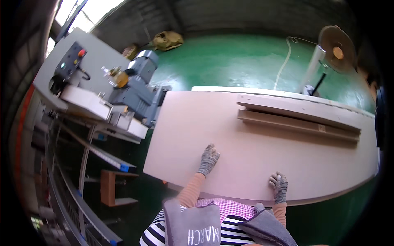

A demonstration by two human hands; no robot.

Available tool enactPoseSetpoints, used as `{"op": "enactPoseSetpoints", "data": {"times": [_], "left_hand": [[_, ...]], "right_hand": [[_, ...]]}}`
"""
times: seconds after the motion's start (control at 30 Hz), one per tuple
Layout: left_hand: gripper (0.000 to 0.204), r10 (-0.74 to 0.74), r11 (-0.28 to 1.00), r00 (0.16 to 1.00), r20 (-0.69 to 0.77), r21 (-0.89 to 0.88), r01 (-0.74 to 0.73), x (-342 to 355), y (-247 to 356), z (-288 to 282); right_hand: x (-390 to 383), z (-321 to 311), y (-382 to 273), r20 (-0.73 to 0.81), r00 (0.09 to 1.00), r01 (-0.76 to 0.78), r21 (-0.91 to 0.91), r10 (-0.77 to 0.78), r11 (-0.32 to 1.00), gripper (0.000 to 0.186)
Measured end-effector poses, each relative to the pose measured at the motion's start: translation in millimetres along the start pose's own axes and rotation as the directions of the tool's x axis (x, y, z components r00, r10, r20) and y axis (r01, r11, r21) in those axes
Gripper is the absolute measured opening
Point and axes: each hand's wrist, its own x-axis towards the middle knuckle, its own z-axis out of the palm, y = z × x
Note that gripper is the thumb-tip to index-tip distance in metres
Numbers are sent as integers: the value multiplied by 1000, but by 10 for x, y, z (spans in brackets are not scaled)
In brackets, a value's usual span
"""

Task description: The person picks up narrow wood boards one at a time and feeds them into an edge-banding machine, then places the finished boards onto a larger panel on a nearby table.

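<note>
A large pale pinkish board (184, 123) lies flat in front of me, its near edge by my waist. My left hand (209, 159), in a grey knitted glove, rests over its near left part with the fingers loosely stretched and nothing in them. Further right, close to the near edge, my right hand (279, 186) wears the same kind of glove. Its fingers are slightly bent and apart, holding nothing I can see. Beyond both hands, long narrow panels (295, 123) lie side by side at the board's far right, apart from my hands.
On the left stands a grey machine with a control panel (69, 61) and a motor (141, 67). A roller conveyor frame (84, 197) runs along the lower left, beside a brown box-like piece (108, 188). A round fan (337, 51) stands at the far right, near a pale cable (286, 59) on the green floor.
</note>
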Motion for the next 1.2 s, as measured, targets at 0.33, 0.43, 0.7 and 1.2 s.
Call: {"op": "enactPoseSetpoints", "data": {"times": [0.33, 0.43, 0.7, 1.2], "left_hand": [[58, -48, 964, 909, -415, -257, -66, -427, -446, -2099], [56, -47, 941, 864, -501, -313, -130, -564, -397, -2460], [47, 405, 878, 569, -716, 478, -23, -911, -9, -3747], [63, 425, 562, 579, -696, 704, 434, -666, -179, -5198]], "right_hand": [[313, 1356, 533, 59, 997, 70, -632, -43, 772, 26], [252, 1902, 970, 203, 979, 127, -688, 21, 715, 29], [133, 2717, 1945, 397, 888, 214, -804, 233, 554, 30], [203, 3419, 2531, 390, 865, 237, -871, 314, 429, 28]]}}
